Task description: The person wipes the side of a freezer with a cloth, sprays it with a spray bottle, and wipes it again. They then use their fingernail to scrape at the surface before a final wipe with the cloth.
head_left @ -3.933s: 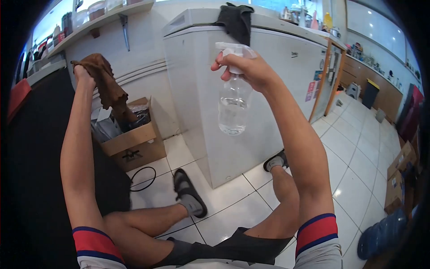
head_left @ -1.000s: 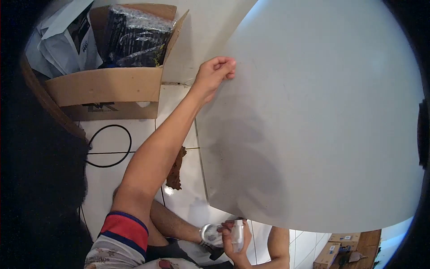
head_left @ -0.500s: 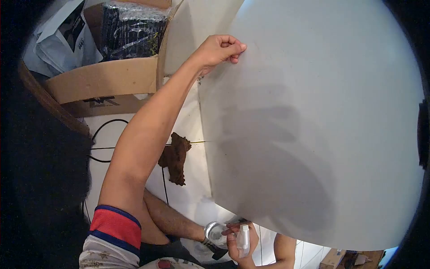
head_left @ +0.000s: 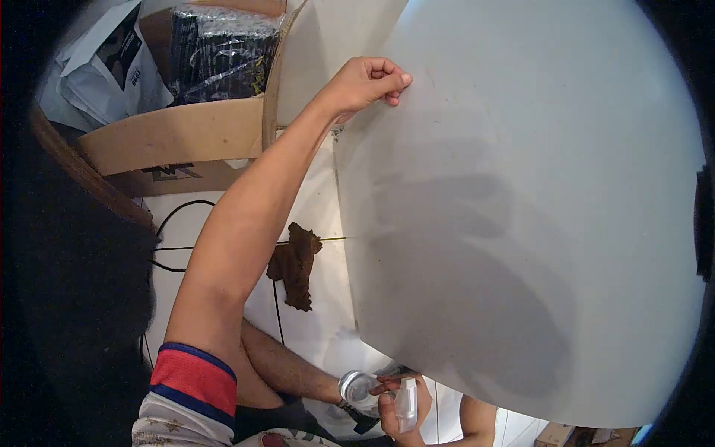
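My left hand [head_left: 372, 80] reaches up to the left border of a large pale, smooth panel [head_left: 581, 194]. Its thumb and fingers are pinched together in front of the panel; whatever they hold is too small to make out. Low in the view, my right hand [head_left: 402, 408] has its fingers around a small clear bottle [head_left: 407, 406] with a white top. A clear round container [head_left: 357, 389] is just left of that hand. Close to the container, a dark strap shows at the end of a bare limb, partly hidden by my left arm.
An open cardboard box [head_left: 175, 135] at upper left holds a plastic-wrapped dark stack [head_left: 222, 56] and a white pouch [head_left: 108, 71]. A crumpled brown cloth-like piece [head_left: 298, 264] lies on white floor tiles [head_left: 257, 316]. A black cable [head_left: 182, 208] loops beside a dark surface.
The view has shifted very slightly. My left hand keeps its pinch in almost the same spot, and my right hand still holds the bottle. Faint reddish marks show more clearly on the panel.
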A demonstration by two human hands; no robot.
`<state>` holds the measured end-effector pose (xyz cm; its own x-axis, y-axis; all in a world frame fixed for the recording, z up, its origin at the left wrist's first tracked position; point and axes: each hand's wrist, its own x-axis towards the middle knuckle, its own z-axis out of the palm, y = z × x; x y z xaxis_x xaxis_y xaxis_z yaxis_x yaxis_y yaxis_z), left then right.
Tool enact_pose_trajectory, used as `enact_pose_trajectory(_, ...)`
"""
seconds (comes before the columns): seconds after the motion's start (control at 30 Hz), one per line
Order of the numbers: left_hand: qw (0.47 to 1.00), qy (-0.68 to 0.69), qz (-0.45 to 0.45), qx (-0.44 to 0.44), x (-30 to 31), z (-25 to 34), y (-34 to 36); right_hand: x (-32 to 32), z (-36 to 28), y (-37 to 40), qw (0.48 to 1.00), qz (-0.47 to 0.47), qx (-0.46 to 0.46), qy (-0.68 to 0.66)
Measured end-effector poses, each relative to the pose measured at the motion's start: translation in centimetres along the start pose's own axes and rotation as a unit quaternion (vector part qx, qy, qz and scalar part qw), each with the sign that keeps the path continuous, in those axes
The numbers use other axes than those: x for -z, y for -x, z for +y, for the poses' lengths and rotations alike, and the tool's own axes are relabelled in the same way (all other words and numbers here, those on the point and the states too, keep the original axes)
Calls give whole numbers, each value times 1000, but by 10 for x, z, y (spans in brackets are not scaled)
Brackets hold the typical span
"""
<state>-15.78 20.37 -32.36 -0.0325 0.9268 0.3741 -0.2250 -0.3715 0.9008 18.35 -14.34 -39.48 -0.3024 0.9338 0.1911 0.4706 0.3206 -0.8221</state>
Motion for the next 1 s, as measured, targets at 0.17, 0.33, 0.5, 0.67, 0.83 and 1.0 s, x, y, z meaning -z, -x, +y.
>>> enact_pose_trajectory(0.17,1000,10,-6,0,2,-2,0,-5,-4,3,998,16,-44,-48)
enact_pose_trajectory(0.33,999,26,-14,40,4,-2,-4,-1,3,8,1000,-6,-19,-17)
enact_pose_trajectory(0.5,998,-5,-37,46,9,3,-7,2,5,9,999,-20,-26,-33)
enact_pose_trajectory(0.67,997,-12,-64,43,12,1,-9,-3,-9,1,995,28,-15,98)
enact_pose_trajectory(0.83,998,4,-41,38,11,-3,-10,-2,-15,-7,998,7,-4,64)
enact_pose_trajectory(1.0,997,9,-68,37,11,0,-10,-1,-11,-7,999,8,26,46)
